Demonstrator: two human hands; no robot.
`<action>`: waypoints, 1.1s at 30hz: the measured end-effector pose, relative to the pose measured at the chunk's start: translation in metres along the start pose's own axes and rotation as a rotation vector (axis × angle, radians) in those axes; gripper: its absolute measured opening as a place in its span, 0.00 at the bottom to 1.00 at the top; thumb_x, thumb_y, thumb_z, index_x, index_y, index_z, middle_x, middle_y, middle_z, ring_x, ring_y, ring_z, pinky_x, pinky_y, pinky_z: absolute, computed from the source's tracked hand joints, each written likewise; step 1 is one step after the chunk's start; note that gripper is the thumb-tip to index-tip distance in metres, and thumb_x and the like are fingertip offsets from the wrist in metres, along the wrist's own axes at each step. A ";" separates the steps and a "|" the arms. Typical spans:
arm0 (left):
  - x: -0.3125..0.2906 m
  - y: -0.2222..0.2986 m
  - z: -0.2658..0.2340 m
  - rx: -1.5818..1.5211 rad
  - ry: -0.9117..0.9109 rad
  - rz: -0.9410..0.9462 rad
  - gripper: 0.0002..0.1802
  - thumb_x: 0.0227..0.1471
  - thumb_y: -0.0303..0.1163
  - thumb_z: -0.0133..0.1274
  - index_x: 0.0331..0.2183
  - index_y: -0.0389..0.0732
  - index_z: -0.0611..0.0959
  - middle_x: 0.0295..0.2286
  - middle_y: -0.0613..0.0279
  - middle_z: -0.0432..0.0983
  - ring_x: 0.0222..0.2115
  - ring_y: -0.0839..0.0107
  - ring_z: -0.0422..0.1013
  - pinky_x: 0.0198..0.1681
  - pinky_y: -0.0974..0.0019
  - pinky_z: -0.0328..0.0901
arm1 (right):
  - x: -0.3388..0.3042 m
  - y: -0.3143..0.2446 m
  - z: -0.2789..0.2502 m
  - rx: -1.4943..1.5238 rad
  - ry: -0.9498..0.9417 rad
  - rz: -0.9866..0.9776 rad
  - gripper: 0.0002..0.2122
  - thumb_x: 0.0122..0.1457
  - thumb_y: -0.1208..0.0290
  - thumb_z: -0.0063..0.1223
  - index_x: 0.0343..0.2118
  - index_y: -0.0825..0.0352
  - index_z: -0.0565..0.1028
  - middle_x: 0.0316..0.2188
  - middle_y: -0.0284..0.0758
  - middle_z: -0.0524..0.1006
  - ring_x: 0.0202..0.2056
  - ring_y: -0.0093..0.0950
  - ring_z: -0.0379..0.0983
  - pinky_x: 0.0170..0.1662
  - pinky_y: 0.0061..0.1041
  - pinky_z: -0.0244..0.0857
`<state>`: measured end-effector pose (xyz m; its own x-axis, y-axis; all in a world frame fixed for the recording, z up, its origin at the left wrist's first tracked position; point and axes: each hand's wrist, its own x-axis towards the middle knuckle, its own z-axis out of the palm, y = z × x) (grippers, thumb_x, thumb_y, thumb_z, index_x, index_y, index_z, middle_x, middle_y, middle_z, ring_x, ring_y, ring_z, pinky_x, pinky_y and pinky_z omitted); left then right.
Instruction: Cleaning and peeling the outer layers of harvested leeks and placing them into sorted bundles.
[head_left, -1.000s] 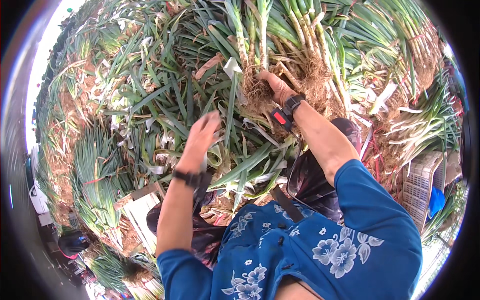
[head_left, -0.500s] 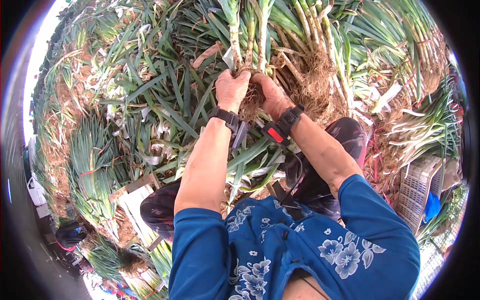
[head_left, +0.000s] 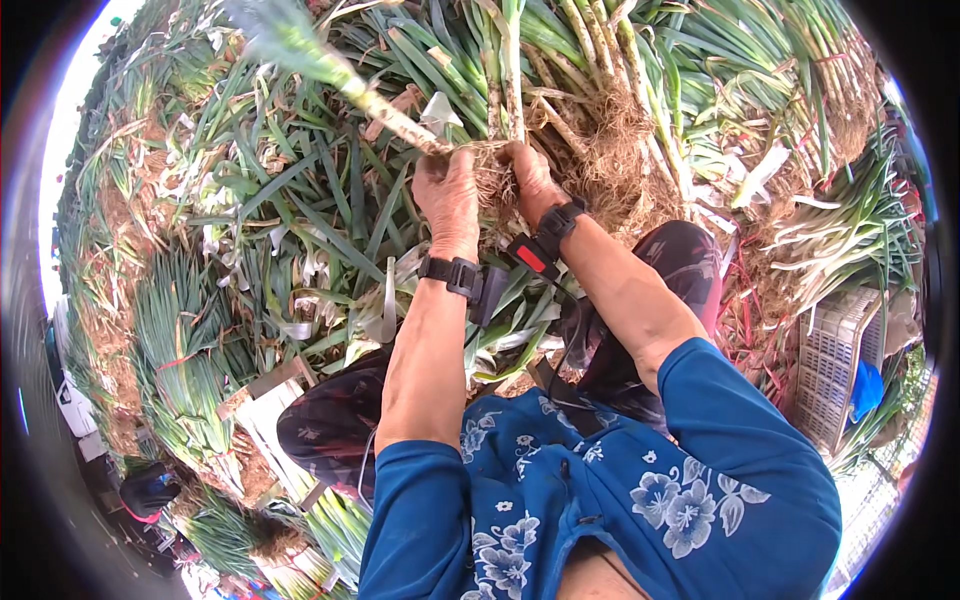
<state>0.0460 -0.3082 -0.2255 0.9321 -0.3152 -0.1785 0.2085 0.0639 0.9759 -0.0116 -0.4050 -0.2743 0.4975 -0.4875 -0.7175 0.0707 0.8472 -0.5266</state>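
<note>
1. Left hand [head_left: 447, 205]: I find its fingers closed around the root end of a leaning onion stalk [head_left: 388, 115], its top tilted up and leftward.
2. Right hand [head_left: 535, 182]: I see it curled at the base of upright stalks [head_left: 513, 85] (fingertips partly hidden).
3. Tangled roots [head_left: 487, 172] sit between both hands.
4. I note a rooted bundle [head_left: 622, 135] just rightward.
</note>
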 end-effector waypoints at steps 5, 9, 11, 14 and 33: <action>-0.005 0.013 -0.015 -0.003 0.122 0.118 0.13 0.51 0.31 0.60 0.37 0.35 0.79 0.31 0.67 0.73 0.32 0.76 0.68 0.40 0.71 0.65 | 0.043 0.026 -0.027 -0.197 0.123 -0.021 0.16 0.52 0.62 0.56 0.37 0.72 0.76 0.27 0.45 0.77 0.29 0.36 0.73 0.35 0.38 0.68; 0.038 0.094 -0.084 0.061 0.150 0.232 0.18 0.59 0.43 0.52 0.38 0.35 0.77 0.32 0.59 0.75 0.31 0.69 0.72 0.37 0.63 0.69 | 0.087 0.050 -0.119 -0.811 0.145 -0.423 0.22 0.60 0.51 0.49 0.39 0.69 0.79 0.30 0.50 0.80 0.32 0.38 0.75 0.38 0.39 0.66; 0.049 0.147 -0.109 0.004 0.127 0.118 0.19 0.62 0.44 0.48 0.38 0.35 0.75 0.34 0.56 0.76 0.32 0.65 0.74 0.37 0.60 0.71 | 0.107 0.055 -0.143 -1.020 0.080 -0.521 0.22 0.56 0.54 0.52 0.42 0.70 0.77 0.33 0.48 0.80 0.35 0.41 0.76 0.39 0.40 0.67; 0.032 0.118 -0.201 0.728 -0.017 0.286 0.26 0.61 0.49 0.48 0.40 0.30 0.76 0.35 0.55 0.76 0.34 0.63 0.72 0.41 0.58 0.68 | 0.080 0.070 -0.084 -0.759 0.227 -0.199 0.26 0.51 0.56 0.56 0.49 0.71 0.73 0.38 0.48 0.80 0.39 0.48 0.77 0.42 0.41 0.68; -0.201 0.049 -0.271 -0.070 -0.292 -0.512 0.42 0.52 0.29 0.61 0.62 0.32 0.58 0.51 0.59 0.70 0.50 0.71 0.68 0.56 0.67 0.63 | -0.112 0.223 0.097 -0.399 -0.795 0.757 0.15 0.67 0.66 0.43 0.41 0.77 0.73 0.36 0.47 0.80 0.41 0.40 0.79 0.48 0.36 0.76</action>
<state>-0.0508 0.0151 -0.1762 0.5898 -0.5696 -0.5724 0.6383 -0.1054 0.7625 0.0327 -0.1412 -0.2672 0.7074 0.5030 -0.4966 -0.6822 0.6697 -0.2934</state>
